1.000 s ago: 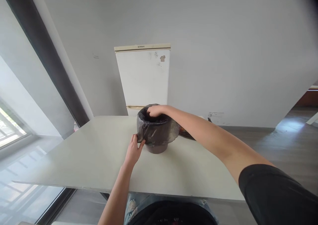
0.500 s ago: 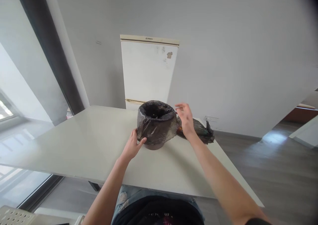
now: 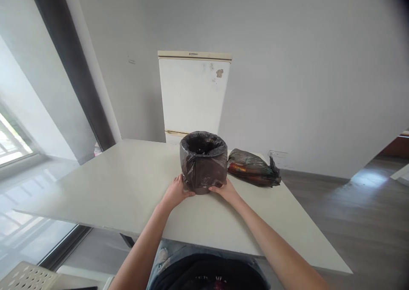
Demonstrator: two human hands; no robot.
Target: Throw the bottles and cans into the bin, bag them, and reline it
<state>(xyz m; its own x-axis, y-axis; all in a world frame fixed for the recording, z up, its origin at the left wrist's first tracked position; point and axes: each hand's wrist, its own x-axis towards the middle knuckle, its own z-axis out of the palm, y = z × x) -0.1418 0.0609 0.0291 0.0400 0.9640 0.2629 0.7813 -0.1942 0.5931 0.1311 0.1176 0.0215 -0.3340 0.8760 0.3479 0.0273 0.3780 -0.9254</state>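
A brown trash bin [image 3: 206,170] stands upright on the white table, lined with a thin black plastic bag [image 3: 188,158] that is folded over its rim and hangs down outside. Low on its left side, my left hand [image 3: 176,192] grips the bin with the thumb in front. On the opposite side, my right hand [image 3: 225,189] holds the lower part, its thumb also toward me. Both hands' other fingers are partly hidden behind the bin. Just right of it lies a tied, filled black plastic bag [image 3: 254,168] with orange-red contents showing through.
The white table [image 3: 128,183] reaches far to the left, its right edge beyond the filled bag. Behind it stand a white fridge [image 3: 193,94] and a grey wall. A perforated cream plastic item [image 3: 30,277] is at the lower left.
My right hand has come down from beside the rim to the bin's lower right side and now holds it. The left hand remains low on the bin, and the filled bag is more visible.
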